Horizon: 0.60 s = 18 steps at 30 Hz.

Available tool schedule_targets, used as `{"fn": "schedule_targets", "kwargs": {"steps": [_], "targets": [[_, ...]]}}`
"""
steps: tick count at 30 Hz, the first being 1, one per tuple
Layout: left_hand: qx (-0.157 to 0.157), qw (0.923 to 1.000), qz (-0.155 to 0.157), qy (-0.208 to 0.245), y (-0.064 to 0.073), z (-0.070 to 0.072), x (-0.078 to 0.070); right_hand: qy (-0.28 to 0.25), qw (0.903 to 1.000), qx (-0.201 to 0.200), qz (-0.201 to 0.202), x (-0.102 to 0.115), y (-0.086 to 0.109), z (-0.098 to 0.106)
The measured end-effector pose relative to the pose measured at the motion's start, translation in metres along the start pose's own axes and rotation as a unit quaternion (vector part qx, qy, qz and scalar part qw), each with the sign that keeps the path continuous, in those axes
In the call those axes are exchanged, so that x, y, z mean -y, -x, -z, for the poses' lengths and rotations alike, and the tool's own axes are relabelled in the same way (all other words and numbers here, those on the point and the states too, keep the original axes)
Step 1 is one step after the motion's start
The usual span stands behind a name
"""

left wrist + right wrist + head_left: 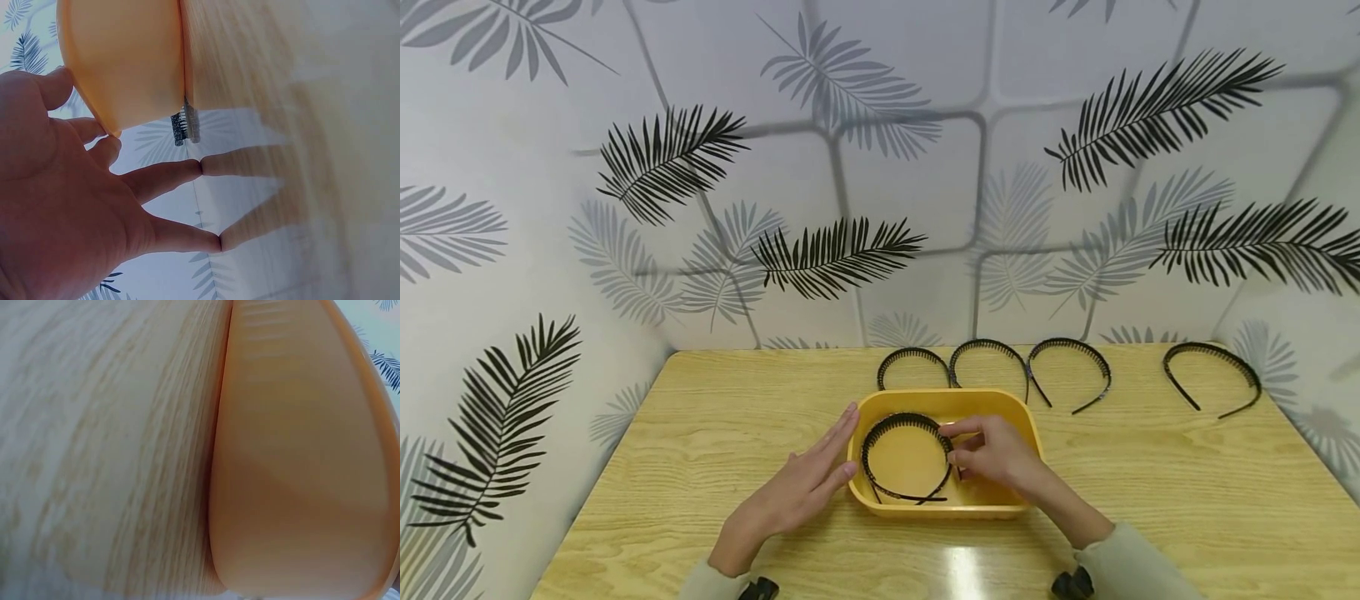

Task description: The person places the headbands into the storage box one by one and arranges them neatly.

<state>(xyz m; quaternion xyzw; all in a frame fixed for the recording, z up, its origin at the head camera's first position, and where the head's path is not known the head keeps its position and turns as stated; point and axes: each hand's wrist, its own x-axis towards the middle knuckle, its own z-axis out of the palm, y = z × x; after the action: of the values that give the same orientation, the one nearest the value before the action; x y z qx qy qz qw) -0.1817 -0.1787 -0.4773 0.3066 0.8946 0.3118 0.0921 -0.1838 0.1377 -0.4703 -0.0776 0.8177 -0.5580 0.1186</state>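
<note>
A yellow plastic basin sits on the table. Inside its left half lie black toothed headbands, stacked closely, their thin ends crossing near the front wall. My right hand reaches over the basin and pinches the right side of the headbands between thumb and fingers; how many it holds I cannot tell. Against the basin's left rim rests my left hand, its fingers stretched out. In the left wrist view, that hand's thumb and some fingers touch the basin's rim, while two spread fingertips meet the tabletop.
Behind the basin, three more headbands lie in a row, the left two partly hidden by its back rim. Another headband lies apart at the far right. The wooden table meets a leaf-patterned wall covering at its back edge.
</note>
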Motion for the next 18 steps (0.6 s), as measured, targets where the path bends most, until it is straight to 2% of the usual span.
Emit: {"fn": "schedule_targets", "kwargs": {"steps": [10, 18], "targets": [[-0.003, 1.0000, -0.003, 0.000, 0.000, 0.000, 0.001, -0.011, 0.9996, -0.002, 0.028, 0.001, 0.002, 0.004], [-0.001, 1.0000, -0.005, 0.003, 0.000, 0.001, 0.000, -0.032, 0.9966, -0.010, 0.075, 0.006, 0.010, 0.019]]}}
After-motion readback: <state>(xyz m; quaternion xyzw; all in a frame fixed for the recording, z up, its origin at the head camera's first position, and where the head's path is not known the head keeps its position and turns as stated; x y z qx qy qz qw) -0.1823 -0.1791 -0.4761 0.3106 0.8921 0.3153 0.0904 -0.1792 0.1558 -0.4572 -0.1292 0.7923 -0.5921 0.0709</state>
